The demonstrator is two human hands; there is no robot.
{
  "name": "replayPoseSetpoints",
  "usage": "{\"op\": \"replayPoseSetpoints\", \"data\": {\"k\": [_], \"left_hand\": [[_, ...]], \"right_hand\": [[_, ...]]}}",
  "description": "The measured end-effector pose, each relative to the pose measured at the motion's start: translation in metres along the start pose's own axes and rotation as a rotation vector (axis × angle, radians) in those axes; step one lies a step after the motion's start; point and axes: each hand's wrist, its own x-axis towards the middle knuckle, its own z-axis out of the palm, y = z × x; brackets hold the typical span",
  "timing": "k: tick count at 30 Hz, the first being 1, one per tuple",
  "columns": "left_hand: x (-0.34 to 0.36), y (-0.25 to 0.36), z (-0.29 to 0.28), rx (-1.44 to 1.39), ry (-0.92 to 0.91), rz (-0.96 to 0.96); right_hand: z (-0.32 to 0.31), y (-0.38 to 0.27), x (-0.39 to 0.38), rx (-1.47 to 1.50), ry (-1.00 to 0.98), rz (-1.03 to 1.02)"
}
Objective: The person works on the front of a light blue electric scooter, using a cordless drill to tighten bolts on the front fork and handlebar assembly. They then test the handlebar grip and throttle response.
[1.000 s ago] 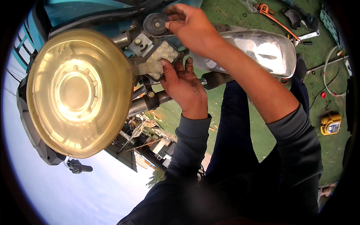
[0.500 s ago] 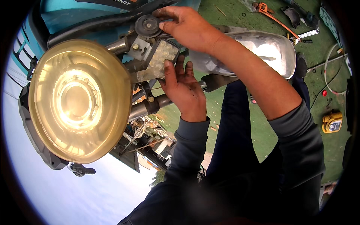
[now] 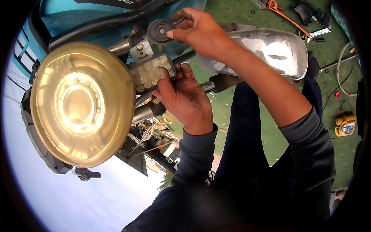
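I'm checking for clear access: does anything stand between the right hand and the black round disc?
Nothing visible does. The right hand has its thumb on the near edge of the black round disc. The rectangular lamp at the left hand is lower in the picture, not between them.

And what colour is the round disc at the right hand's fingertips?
The round disc is blackish grey, clearest in the head view.

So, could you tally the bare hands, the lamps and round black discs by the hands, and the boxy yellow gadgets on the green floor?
Bare hands: 2 (left hand, right hand)
Lamps: 2 (large yellow lamp, small lamp)
Round black discs: 1 (black disc)
Boxy yellow gadgets: 1 (yellow gadget)
Total: 6
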Motion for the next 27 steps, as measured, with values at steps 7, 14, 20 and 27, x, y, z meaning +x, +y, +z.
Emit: {"op": "replayPoseSetpoints", "data": {"k": [7, 14, 20, 27], "left_hand": [[0.001, -0.003, 0.005, 0.021, 0.115, -0.021], [0.003, -0.002, 0.007, -0.131, 0.097, -0.044], [0.009, 0.007, -0.004, -0.177, 0.062, -0.033], [0.003, 0.012, 0.002, -0.246, 0.051, -0.051]], "right_hand": [[0.003, -0.001, 0.001, -0.089, 0.017, -0.072], [0.0, -0.013, -0.002, -0.132, 0.022, -0.034], [0.007, -0.012, -0.004, -0.111, 0.02, -0.051], [0.005, 0.001, -0.018, -0.241, 0.004, -0.039]]}}
